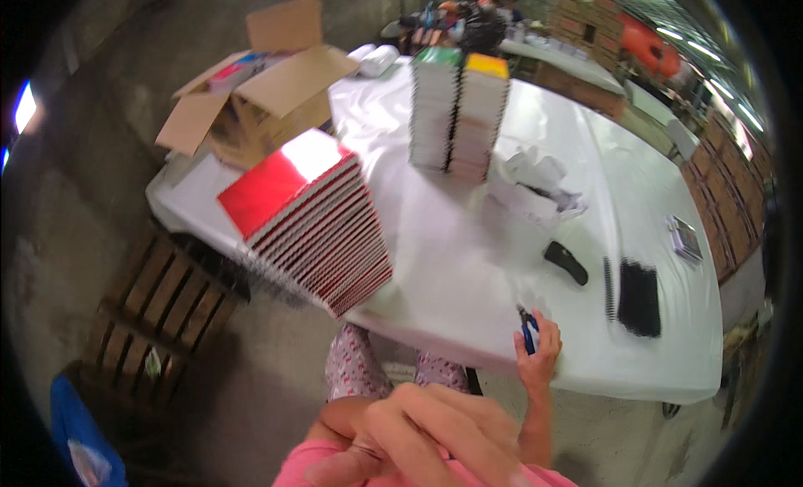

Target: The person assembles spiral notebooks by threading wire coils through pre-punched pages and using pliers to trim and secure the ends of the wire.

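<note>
My right hand (pixel 541 351) is closed around the blue handles of small pliers (pixel 528 330) at the table's near edge, their dark jaws pointing away from me. Close in front of my chest, my left hand (pixel 418 437) is raised with its fingers curled. Anything inside it is hidden. A tall stack of red-covered spiral-bound books (pixel 322 223) stands at the table's near left edge. Farther back are two more tall stacks of spiral-bound books, one with a green top (pixel 437 58) and one with a yellow top (pixel 487 66).
On the white-covered table (pixel 452 261) lie a black oblong object (pixel 566 263), black binding coils (pixel 639 299), crumpled clear plastic (pixel 539 186) and a small packet (pixel 684 239). An open cardboard box (pixel 272 119) stands at the back left. A wooden pallet (pixel 159 311) lies left of the table.
</note>
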Action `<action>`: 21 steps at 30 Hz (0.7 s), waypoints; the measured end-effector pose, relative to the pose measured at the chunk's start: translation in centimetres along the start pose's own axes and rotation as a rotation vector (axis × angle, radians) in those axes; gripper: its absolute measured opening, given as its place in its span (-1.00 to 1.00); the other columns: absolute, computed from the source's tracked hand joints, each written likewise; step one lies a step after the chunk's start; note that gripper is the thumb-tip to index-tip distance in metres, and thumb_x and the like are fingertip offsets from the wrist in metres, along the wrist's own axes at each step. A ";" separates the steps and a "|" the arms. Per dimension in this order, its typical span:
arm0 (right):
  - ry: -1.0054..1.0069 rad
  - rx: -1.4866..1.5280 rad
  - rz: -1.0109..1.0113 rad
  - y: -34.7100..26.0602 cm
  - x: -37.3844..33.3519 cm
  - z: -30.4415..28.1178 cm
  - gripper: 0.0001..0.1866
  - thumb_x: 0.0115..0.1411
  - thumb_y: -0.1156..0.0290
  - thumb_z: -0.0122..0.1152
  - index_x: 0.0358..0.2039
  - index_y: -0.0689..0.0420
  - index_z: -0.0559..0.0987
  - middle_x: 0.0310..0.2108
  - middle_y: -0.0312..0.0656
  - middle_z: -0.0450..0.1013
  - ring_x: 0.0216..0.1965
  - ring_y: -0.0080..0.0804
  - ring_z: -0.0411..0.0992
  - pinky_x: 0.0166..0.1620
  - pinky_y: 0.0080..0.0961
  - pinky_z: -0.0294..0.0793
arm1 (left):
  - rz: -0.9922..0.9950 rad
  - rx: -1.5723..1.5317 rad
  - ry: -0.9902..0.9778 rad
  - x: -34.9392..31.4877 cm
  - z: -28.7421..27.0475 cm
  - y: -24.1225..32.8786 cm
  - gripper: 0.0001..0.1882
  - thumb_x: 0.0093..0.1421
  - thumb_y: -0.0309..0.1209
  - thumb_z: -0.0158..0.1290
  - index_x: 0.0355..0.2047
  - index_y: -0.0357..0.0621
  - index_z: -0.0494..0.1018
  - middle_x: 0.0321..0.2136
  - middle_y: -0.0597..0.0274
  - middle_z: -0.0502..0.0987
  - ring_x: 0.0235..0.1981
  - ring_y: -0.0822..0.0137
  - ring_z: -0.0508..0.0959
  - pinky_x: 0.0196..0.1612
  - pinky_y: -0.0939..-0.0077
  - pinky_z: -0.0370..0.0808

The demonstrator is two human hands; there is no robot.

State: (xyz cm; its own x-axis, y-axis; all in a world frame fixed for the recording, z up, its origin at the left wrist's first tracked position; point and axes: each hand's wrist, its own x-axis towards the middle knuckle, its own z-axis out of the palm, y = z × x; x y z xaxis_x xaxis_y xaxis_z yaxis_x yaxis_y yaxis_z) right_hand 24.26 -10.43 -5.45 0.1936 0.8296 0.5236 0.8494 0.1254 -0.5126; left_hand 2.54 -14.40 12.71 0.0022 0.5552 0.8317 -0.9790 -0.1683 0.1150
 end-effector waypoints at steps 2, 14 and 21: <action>-0.076 0.238 0.023 -2.8 -0.5 0.4 -0.54 0.04 0.28 0.24 -0.02 0.08 0.45 -0.24 -0.11 0.37 -0.16 -0.17 0.34 -0.07 -0.29 0.27 | -0.039 0.369 -0.012 -3.1 -2.5 2.2 -0.57 0.19 -0.07 -0.01 -0.39 -0.27 0.50 -0.38 -0.04 0.53 -0.58 0.18 0.50 -0.44 0.22 0.42; -0.309 0.356 -0.500 -17.6 3.0 6.0 -0.41 -0.11 0.35 0.31 0.02 -0.04 0.43 -0.20 -0.19 0.36 -0.13 -0.28 0.32 -0.02 -0.28 0.10 | -0.045 1.585 0.877 -7.6 -11.5 11.3 -0.52 0.03 -0.49 0.22 -0.06 -0.27 0.30 -0.37 0.23 0.47 -0.35 0.43 0.46 -0.23 0.59 0.40; -0.246 0.321 -0.514 -19.8 3.5 7.8 -0.40 -0.10 0.31 0.32 0.03 -0.06 0.42 -0.18 -0.20 0.35 -0.10 -0.26 0.31 0.00 -0.24 0.09 | -0.047 1.463 0.877 -7.1 -14.2 11.1 -0.82 0.22 -0.40 0.06 -0.26 -0.26 0.39 -0.41 0.27 0.49 -0.39 0.49 0.49 -0.32 0.60 0.44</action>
State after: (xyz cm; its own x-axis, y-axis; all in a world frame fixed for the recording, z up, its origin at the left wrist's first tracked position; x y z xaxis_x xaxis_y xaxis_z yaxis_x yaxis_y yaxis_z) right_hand 4.33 -5.76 1.27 -0.3484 0.7160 0.6049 0.6074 0.6640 -0.4362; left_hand -11.27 -8.68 0.37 -0.5706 0.7453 0.3450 0.0100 -0.4138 0.9103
